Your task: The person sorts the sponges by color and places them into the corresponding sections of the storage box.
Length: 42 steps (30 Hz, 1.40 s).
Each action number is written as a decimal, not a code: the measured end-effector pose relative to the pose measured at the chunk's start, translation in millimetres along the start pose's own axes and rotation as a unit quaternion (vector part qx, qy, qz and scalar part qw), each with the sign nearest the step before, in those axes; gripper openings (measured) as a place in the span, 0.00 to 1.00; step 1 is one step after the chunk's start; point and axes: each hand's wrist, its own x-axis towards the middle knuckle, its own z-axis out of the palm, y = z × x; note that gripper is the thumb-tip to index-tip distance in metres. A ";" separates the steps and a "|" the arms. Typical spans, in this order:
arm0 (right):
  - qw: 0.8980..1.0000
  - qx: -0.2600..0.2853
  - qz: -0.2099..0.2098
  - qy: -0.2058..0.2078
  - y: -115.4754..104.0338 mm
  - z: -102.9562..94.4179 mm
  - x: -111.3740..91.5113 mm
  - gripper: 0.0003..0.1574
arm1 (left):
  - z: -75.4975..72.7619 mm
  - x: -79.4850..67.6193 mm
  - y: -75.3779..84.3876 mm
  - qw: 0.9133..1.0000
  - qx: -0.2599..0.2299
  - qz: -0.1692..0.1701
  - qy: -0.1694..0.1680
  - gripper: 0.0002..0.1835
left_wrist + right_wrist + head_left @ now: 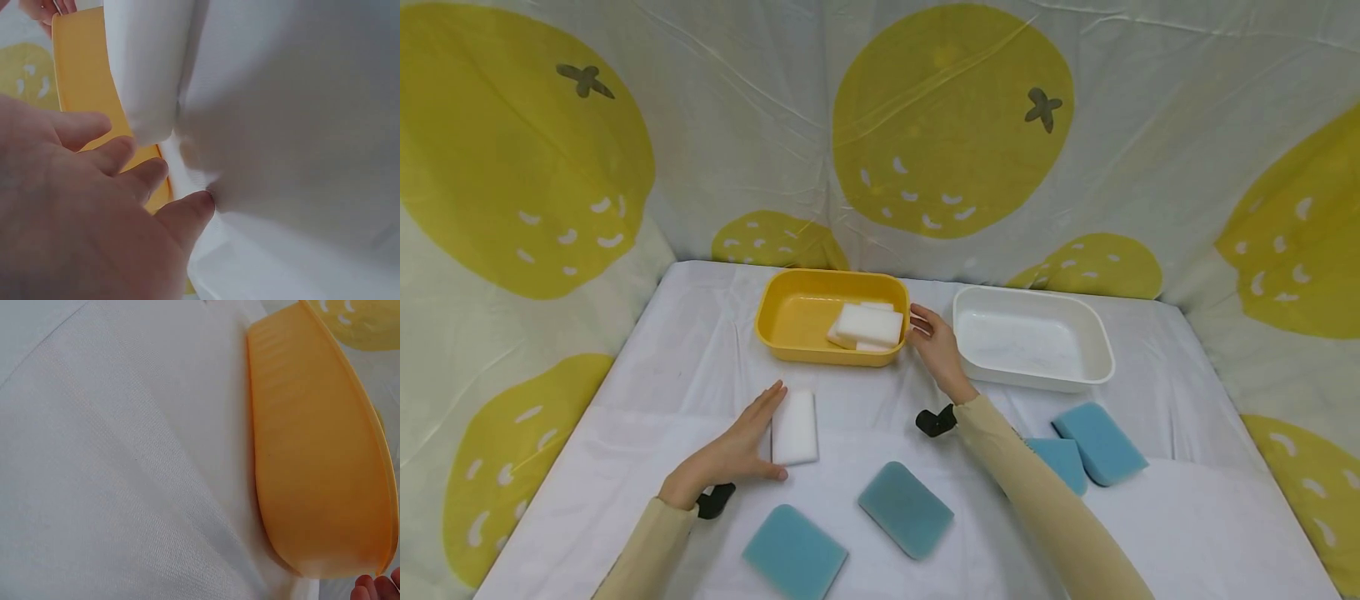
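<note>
A white sponge (794,427) lies upright-lengthwise on the cloth, right beside my left hand (737,446). That hand's fingers are extended along the sponge's left side, thumb spread near its lower end; the left wrist view shows the sponge (150,69) just beyond the fingertips. My right hand (936,350) is at the right end of the yellow bin (820,356), its loosely bent fingers at the wall. Whether they press on it is hard to see. A small pile of white sponges (870,325) sits in the bin's right half.
To the right stands a white bin (1037,379) with nothing in it. Two blue sponges (793,552) (907,510) lie at the front. Two more blue sponges (1101,443) (1060,462) overlap on the right, partly behind the right sleeve (1037,492). A lemon-print curtain (745,125) hangs behind.
</note>
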 end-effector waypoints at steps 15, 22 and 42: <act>1.000 0.002 0.017 -0.024 3.7 -0.4 -2.0 0.32 | 5.0 2.0 -5.6 0.999 0.053 -0.002 0.012 0.58; 0.999 -0.001 0.007 -0.032 6.8 -0.1 -1.5 0.32 | 5.4 3.6 -4.6 0.996 0.077 0.020 0.034 0.55; 0.999 0.017 -0.014 -0.036 8.2 -0.6 -3.1 0.33 | -22.9 16.5 25.2 0.991 0.072 0.068 0.086 0.53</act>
